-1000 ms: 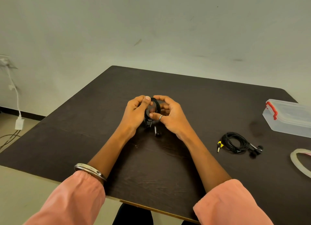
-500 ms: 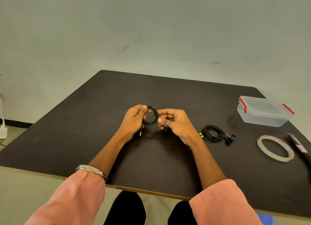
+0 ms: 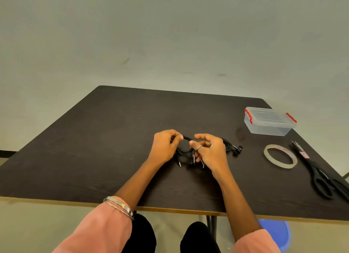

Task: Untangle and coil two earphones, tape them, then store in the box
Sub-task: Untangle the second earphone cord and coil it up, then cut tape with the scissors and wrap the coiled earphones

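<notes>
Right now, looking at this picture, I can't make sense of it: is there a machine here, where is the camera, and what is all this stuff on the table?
No machine here: a person works with two bare hands. The one picture comes from a camera worn on the person's head, looking forward and down, which is why you see forearms and pink sleeves reaching in from the bottom.

The left hand and right hand both grip a black earphone cable, partly coiled between them, its plug dangling over the dark table.

A second black earphone lies just behind the right hand, mostly hidden. Further right stand a clear plastic box with red clips, lid on, then a roll of tape lying flat, and black scissors near the table's edge.
</notes>
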The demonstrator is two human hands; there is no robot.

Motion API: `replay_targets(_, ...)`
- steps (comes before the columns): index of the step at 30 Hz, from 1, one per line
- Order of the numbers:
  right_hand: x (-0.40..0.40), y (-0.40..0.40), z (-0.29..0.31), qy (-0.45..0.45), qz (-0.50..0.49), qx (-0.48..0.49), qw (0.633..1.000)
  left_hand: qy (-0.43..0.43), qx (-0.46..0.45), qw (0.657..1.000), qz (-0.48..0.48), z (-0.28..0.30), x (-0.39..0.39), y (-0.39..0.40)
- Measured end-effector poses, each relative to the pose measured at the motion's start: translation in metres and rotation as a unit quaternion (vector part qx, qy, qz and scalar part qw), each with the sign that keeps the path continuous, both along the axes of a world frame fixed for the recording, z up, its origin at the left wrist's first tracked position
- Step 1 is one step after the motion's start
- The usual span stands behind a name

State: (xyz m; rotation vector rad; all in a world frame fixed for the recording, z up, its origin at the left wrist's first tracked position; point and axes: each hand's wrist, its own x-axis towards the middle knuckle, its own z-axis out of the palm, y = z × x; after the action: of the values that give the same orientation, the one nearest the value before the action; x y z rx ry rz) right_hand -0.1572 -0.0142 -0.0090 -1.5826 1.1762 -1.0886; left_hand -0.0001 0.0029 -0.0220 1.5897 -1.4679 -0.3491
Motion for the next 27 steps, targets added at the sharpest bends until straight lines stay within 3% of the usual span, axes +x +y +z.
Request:
replay_targets(4, -0.002, -0.003, -0.009, 0.111, -0.032, -0.071, 0.991, -0.074, 0.026, 0.996, 0.046, -0.002, -0.007, -0.008)
replay_targets(9, 0.002, -0.001, -0.017, 0.229, -0.058, -0.202, 0.950, -0.038, 0.050, 0.996, 0.066, -0.002, -0.002, -0.006)
replay_targets(14, 0.002, 0.001, -0.014, 0.334, -0.068, -0.169, 0.925, -0.003, 0.042, 0.997, 0.061, -0.002, -0.001, 0.000)
replay_targets(24, 0.002, 0.006, -0.014, 0.322, -0.084, -0.189, 0.924, 0.090, -0.007, 0.990, 0.105, -0.003, 0.000, 0.010)
replay_targets(27, 0.000, 0.007, -0.013, 0.253, -0.109, -0.179, 0.945, 0.102, -0.029, 0.988, 0.117, -0.001, -0.002, 0.012)
